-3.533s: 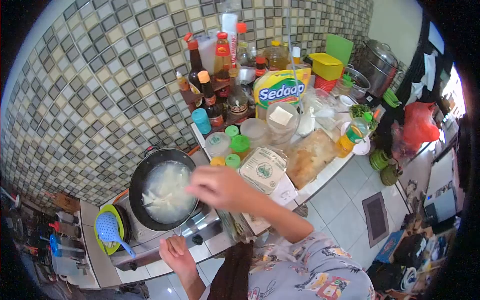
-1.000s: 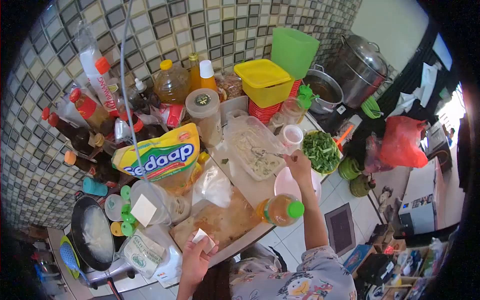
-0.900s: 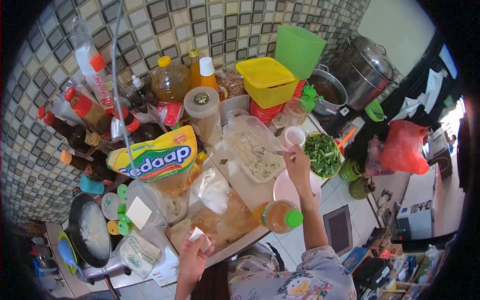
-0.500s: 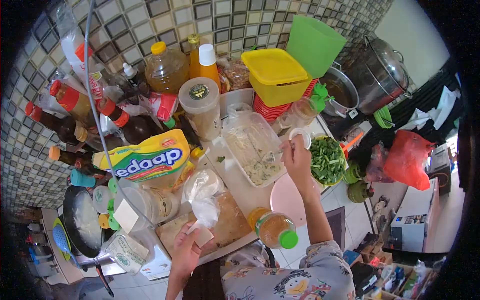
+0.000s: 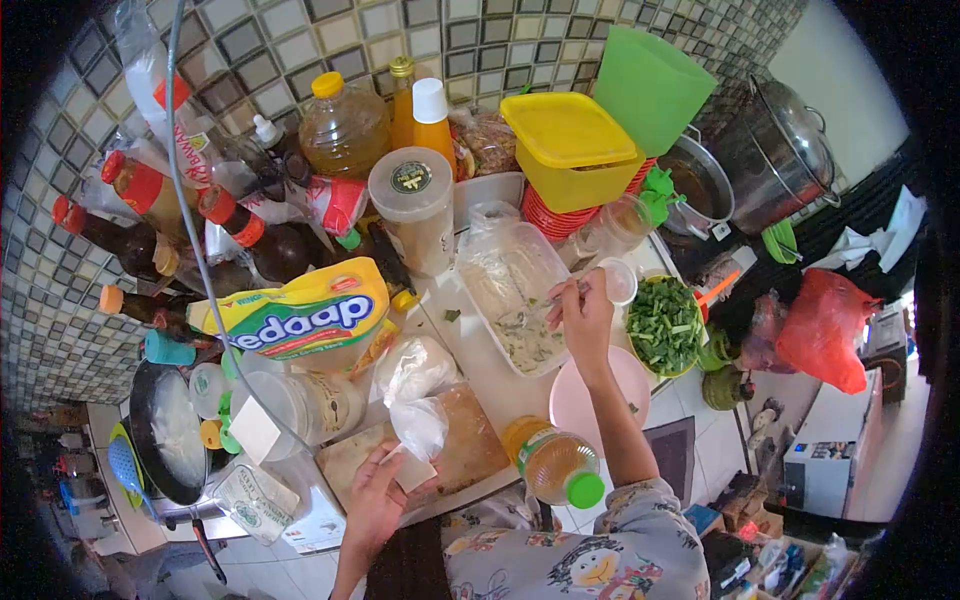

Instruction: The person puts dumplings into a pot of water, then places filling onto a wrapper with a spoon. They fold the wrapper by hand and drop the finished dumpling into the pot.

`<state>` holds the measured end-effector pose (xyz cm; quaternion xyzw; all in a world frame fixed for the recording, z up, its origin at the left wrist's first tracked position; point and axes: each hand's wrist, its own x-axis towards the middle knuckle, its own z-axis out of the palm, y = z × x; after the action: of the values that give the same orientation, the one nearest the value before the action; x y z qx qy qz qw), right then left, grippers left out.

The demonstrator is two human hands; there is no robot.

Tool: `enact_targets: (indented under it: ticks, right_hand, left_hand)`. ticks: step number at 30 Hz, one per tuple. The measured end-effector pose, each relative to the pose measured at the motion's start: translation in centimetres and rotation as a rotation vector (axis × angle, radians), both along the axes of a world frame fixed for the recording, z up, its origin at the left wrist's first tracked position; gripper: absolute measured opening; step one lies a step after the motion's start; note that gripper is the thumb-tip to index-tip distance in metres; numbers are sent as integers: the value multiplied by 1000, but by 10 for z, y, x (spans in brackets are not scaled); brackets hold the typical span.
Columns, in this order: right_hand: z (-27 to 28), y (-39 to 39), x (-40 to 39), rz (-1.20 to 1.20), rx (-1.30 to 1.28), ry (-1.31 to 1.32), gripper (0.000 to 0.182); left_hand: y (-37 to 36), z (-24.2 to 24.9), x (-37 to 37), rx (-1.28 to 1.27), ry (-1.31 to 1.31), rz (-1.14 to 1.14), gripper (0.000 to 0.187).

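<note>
My left hand [image 5: 378, 497] grips a pale, flat square piece [image 5: 414, 471] above the wooden cutting board [image 5: 465, 425]. Just beyond it, a knotted clear plastic bag with white contents [image 5: 415, 368] rests on the board. Over the right side of a clear plastic tub [image 5: 515, 330] smeared with pale, green-flecked mixture is my right hand [image 5: 585, 318]. Its fingers are drawn together, and what they hold, if anything, I cannot make out. A small white cup [image 5: 621, 283] is right beside those fingers. Below the right forearm lies a pink plate [image 5: 625, 400], partly covered.
Chopped greens [image 5: 663, 325] fill a bowl at the right. An oil bottle with a green cap [image 5: 555, 460] stands at the front edge. Sauce bottles [image 5: 270, 250], a yellow container [image 5: 565, 140] and a lidded tub [image 5: 412, 205] crowd the back. A pan [image 5: 170, 430] sits far left.
My right hand has shifted slightly left and nearer relative to the white cup, its fingers now over the tub. The left hand keeps its hold on the square piece. The view has shifted slightly.
</note>
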<state>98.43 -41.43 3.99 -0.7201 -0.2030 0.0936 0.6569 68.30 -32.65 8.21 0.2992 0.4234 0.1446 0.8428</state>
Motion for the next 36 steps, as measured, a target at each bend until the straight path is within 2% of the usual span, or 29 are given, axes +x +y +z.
enact_targets:
  ticks: [4,13,15,17,21,22,24,27,29,31,33,35,36]
  right_hand:
    - [0,6,-4,48,35,13,13]
    - [0,-3,0,-76,163,194,10]
    - [-1,-9,3,-124,311,286,8]
    - [-1,-16,4,-144,360,279,7]
    - [8,-29,4,-235,501,291,6]
    - [17,-34,2,-227,506,282,6]
    - [37,-41,-3,-200,675,327,6]
    - [78,-51,-27,-158,670,330,7]
    - [96,-59,-41,-112,738,347,7]
    - [123,-65,-63,-14,765,283,6]
    - [143,-73,-85,27,732,250,5]
    - [153,-82,-100,178,744,222,5]
    - [156,-82,-108,91,715,192,6]
  left_hand:
    - [2,4,-1,-14,-18,-29,29]
    - [0,3,-6,5,-37,-19,32]
    - [-1,3,-6,-5,-51,-20,33]
    - [-4,2,-6,-69,-118,64,34]
    - [-4,-5,-11,-100,-88,89,34]
    - [-5,-5,-11,-109,-102,64,35]
    - [-6,-8,-9,-118,-115,49,35]
    - [-9,-10,-5,-159,-160,17,36]
    - [-12,-6,-3,-240,-304,15,31]
    - [-16,4,-1,-214,-299,16,32]
    - [-20,24,-1,-267,-411,-20,32]
    - [-25,39,-5,-270,-438,-17,32]
    - [-27,46,-8,-284,-469,-33,33]
